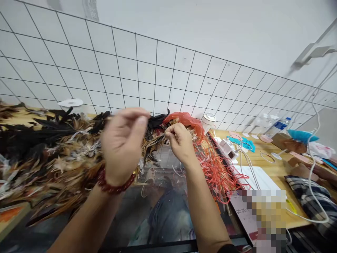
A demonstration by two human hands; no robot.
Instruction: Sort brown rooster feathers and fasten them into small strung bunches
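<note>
My left hand [123, 142], with a red beaded bracelet [116, 186] at the wrist, is raised over the feathers and blurred by motion. Its thumb and forefinger are pinched together; what they hold, if anything, cannot be made out. My right hand [181, 142] is closed in a pinch on the tip of a small bunch of brown and black feathers [152, 144]. A large pile of loose brown, black and white feathers [65, 158] spreads to the left. Behind my right hand lies a red plastic bag [184, 118], with feathers partly in front of it.
Tangled red cord [216, 172] lies right of my right forearm. A white lidded cup [208, 121], a power strip [229, 149] with cables and a water bottle [280, 126] stand beyond. Black wire grid [155, 84] lines the wall. Another person's plaid sleeve [310, 196] is at right.
</note>
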